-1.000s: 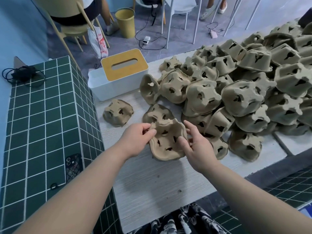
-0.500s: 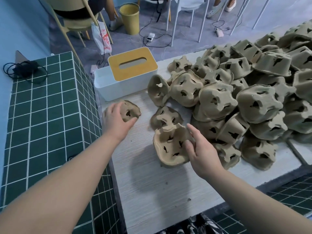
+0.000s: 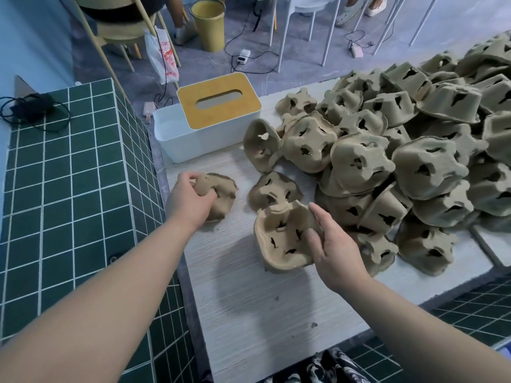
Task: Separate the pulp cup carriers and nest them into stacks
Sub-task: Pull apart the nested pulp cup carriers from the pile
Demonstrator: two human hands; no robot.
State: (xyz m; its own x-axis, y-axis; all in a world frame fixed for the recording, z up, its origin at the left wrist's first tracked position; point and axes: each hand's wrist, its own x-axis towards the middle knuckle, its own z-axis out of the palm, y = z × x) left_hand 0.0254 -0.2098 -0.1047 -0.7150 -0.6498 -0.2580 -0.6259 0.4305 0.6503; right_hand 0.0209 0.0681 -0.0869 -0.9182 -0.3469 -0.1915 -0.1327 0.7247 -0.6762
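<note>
Carrier (image 3: 282,239) in right hand (image 3: 336,248)

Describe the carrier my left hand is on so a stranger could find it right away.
Start at the white tissue box with the yellow lid at the table's far left. Just in front of it, one pulp carrier lies alone, gripped by the left hand. Unlike the others, it sits apart from the big pile on the right.

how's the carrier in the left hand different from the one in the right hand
The left-hand carrier lies on the table, domed side up; the right-hand carrier is tilted, hollow side showing. The left hand grips from above, the right hand pinches the rim. Both are brown pulp.
</note>
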